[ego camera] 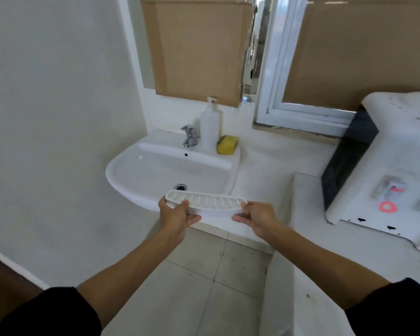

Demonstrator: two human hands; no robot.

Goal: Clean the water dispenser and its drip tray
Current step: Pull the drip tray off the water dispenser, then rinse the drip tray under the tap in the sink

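I hold a white slotted drip tray (pixel 211 202) level in front of the near rim of a white sink (pixel 141 175). My left hand (pixel 177 214) grips the tray's left end and my right hand (pixel 255 217) grips its right end. The white water dispenser (pixel 393 170) stands on a white counter at the right, with a black side panel, two taps and red and blue rings on its front.
At the back of the sink are a chrome tap (pixel 190 135), a white pump bottle (pixel 209 128) and a yellow sponge (pixel 227 144). Cardboard covers the mirror and the window above. A white wall runs along the left; tiled floor lies below.
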